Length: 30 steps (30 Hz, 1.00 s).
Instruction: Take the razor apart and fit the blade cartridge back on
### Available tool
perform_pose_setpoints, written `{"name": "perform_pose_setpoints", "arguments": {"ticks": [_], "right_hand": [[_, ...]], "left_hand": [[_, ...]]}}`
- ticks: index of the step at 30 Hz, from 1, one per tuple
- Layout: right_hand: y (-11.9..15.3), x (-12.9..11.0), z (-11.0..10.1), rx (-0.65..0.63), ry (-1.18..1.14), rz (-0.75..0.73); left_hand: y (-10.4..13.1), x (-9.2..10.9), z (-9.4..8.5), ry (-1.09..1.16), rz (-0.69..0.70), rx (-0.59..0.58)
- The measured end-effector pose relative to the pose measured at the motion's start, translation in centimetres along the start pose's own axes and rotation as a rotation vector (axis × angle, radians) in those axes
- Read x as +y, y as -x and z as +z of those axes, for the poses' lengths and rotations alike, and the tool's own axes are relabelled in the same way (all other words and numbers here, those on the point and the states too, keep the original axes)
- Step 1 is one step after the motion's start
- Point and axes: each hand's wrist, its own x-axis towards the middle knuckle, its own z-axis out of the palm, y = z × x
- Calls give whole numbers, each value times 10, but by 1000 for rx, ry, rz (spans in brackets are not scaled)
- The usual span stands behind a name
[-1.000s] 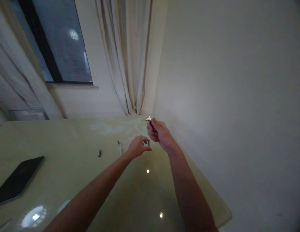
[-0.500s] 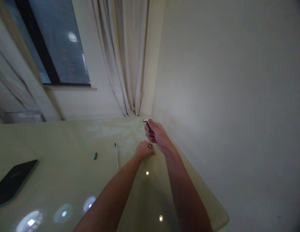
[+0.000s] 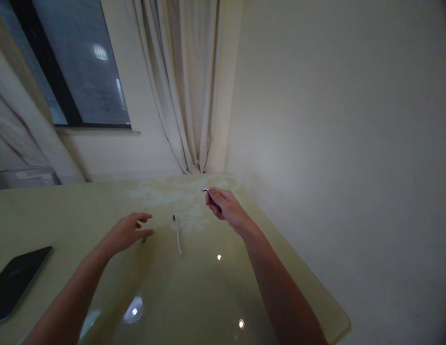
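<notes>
My left hand (image 3: 130,232) reaches over the left part of the table, fingers apart and apparently holding nothing. A small dark piece (image 3: 144,239) lies just under its fingertips, mostly covered. To the right, my right hand (image 3: 225,206) is closed around a small tool with a shiny metal head (image 3: 205,189) and a dark handle; its exact kind is unclear. Between the hands, a thin white stick with a dark tip (image 3: 178,237) lies on the table.
The glossy pale table (image 3: 194,297) meets a plain wall on the right. A flat black tablet-like device (image 3: 19,282) lies at the left. Behind are curtains (image 3: 183,86) and a dark-framed window (image 3: 75,62).
My left hand has moved left from beside my right hand to the small dark piece. A small dark item by its fingers earlier no longer shows. My right hand has shifted slightly left and down.
</notes>
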Motion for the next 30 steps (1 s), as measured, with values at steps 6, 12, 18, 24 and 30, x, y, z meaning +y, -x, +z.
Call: {"name": "perform_pose_setpoints", "arguments": {"ticks": [6, 12, 18, 24, 30], "right_hand": [[1, 5, 9, -32, 64, -23], [4, 3, 10, -27, 68, -11], [-1, 20, 21, 18, 146, 56], [-2, 26, 34, -2, -15, 146], [-1, 22, 38, -71, -70, 112]], "left_hand": [[6, -37, 0, 11, -42, -156], [4, -28, 11, -6, -34, -94], [17, 30, -1, 205, 203, 82], [52, 116, -5, 433, 534, 194], [59, 125, 3, 447, 610, 167]]}}
